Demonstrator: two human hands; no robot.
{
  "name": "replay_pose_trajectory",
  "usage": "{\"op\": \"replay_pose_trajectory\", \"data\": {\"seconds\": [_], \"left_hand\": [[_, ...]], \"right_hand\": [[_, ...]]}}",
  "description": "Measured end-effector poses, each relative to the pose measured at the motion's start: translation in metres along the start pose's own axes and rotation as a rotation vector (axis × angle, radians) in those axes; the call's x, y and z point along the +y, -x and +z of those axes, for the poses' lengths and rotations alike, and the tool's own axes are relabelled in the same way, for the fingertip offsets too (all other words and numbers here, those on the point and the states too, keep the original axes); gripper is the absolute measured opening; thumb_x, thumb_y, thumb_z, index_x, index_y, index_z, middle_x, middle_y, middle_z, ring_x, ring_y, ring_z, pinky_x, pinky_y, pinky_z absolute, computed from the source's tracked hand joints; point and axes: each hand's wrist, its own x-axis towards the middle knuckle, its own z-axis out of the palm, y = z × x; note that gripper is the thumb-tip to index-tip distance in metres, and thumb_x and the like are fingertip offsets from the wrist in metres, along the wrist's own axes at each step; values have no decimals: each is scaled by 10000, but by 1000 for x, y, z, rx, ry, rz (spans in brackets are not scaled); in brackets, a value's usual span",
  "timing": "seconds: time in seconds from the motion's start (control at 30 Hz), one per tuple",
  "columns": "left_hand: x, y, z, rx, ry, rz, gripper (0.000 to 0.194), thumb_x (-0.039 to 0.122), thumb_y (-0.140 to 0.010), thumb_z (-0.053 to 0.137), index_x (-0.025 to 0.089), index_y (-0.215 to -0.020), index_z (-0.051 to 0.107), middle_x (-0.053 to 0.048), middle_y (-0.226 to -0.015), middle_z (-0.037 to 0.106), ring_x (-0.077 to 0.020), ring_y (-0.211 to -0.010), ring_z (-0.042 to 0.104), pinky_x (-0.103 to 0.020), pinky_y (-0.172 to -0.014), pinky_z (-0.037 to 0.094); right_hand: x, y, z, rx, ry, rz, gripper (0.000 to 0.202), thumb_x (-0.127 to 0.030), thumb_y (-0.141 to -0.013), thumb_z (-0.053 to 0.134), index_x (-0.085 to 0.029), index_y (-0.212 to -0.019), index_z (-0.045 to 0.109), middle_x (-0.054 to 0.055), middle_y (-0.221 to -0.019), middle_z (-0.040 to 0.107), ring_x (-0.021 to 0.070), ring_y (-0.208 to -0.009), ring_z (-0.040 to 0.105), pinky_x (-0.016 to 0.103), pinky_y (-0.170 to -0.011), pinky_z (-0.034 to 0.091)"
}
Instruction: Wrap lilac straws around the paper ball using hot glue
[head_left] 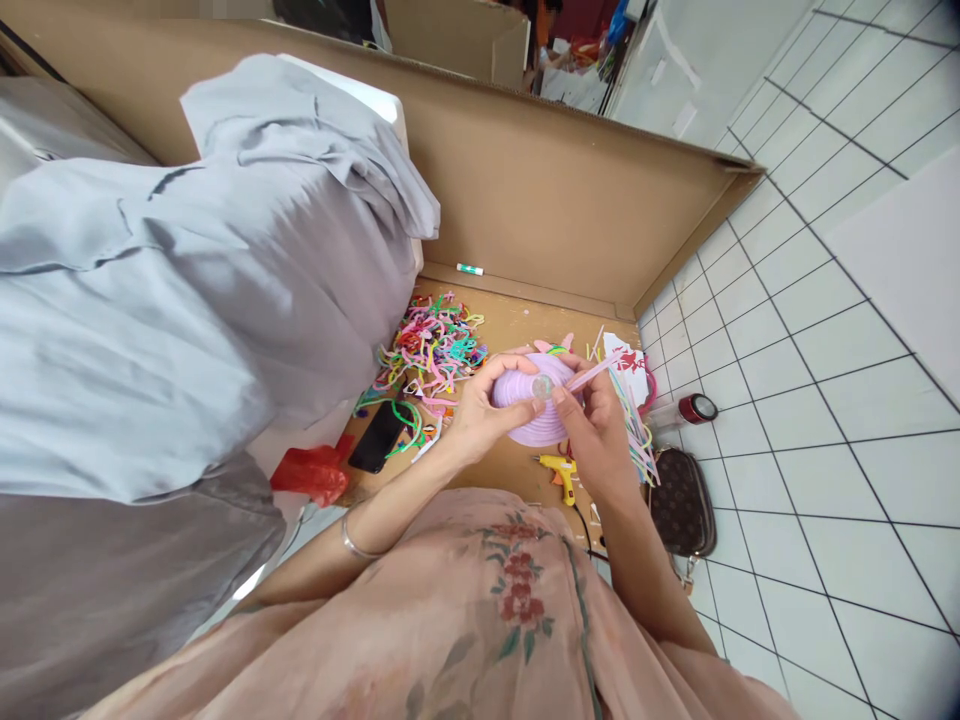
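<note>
Item 1: lilac ringed disc (541, 428), round, with concentric ridges and a small translucent round centre (542, 387). Position: held up over the tabletop (517, 322), nearer its right edge than its left. Whether the rings are one wound strand or several cannot be told. Handling, as judged: light, springy, soft-faced, little prone to slip; rings liable to part or dent if squeezed. Best hold: the outer rim, with a thumb laid flat near the centre.

Item 2: left hand (480, 405), curved part-closed on the disc, thumb on the face beside the centre, fingers around the left rim.

Item 3: right hand (600, 425), thumb and fingers drawn together at the disc's right side, a narrow pink strip (596, 371) projecting from the grip; the exact finger contact is hidden. Strip, as judged: thin, pliant, easily kinked; best taken close to the working end.

Item 4: tangled heap of coloured strips (439, 345), thin and curly, toward the tabletop's far left corner.

Item 5: bundle of pale strips (634, 425), long and straight, along the right edge.

Item 6: glue gun (560, 473), yellow, hard-shelled, toward the near edge.

Item 7: phone (377, 437), black, flat, smooth, toward the near left corner; red plastic sheet (313, 474), thin and crumpled, beside it.

Item 8: capped tube (470, 269), white and green, by the far edge, before an upright cardboard panel (540, 200).
</note>
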Motion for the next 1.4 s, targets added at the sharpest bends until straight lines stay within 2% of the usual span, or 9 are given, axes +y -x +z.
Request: {"op": "replay_pose_trajectory", "data": {"seconds": [0.27, 0.5, 0.63, 0.77, 1.13, 1.4], "left_hand": [[0, -1, -1, -6, -21, 16, 439, 445, -639, 892, 201, -923, 661, -100, -1289, 651, -286, -1300, 568, -414, -1132, 383], [3, 1, -1, -15, -22, -8, 419, 418, -642, 888, 200, -929, 674, -95, -1295, 644, -290, -1283, 574, -412, -1117, 393], [2, 1, -3, -19, -17, 11, 390, 388, -657, 874, 206, -950, 692, -93, -1299, 648, -300, -1317, 553, -418, -1151, 372], [1, 1, -4, -39, 6, 24, 305, 393, -747, 782, 218, -987, 711, -88, -1308, 652, -305, -1334, 539, -430, -1160, 364], [-2, 0, -3, -36, -2, 16, 221, 283, -743, 719, 220, -954, 713, -70, -1312, 652, -293, -1342, 526, -414, -1159, 354], [-1, 2, 0, -5, 34, -4, 197, 357, -777, 693, 223, -918, 717, -70, -1255, 676, -288, -1317, 541, -402, -1147, 359]], "right_hand": [[0, 2, 1, -11, 14, 3, 468, -557, -890, 654, -278, -1258, 575, 102, -1359, 630, 265, -1194, 595, 467, -990, 531], [0, 0, 0, 2, 9, 7, 449, -549, -876, 674, -266, -1215, 596, 100, -1288, 649, 265, -1188, 607, 453, -987, 539], [-1, 0, 0, 18, 3, 7, 464, -550, -856, 695, -262, -1205, 590, 106, -1313, 633, 277, -1240, 579, 491, -1064, 484], [-3, 1, 0, 14, -12, 6, 472, -539, -859, 690, -262, -1222, 569, 112, -1359, 603, 277, -1280, 557, 509, -1116, 427], [-3, 3, -1, 8, -11, 5, 418, -519, -874, 677, -251, -1174, 565, 108, -1361, 606, 247, -1187, 602, 446, -1045, 467], [0, 3, -1, 6, -20, 10, 422, -510, -877, 674, -261, -1199, 560, 108, -1376, 592, 254, -1213, 591, 462, -1065, 460]]}}
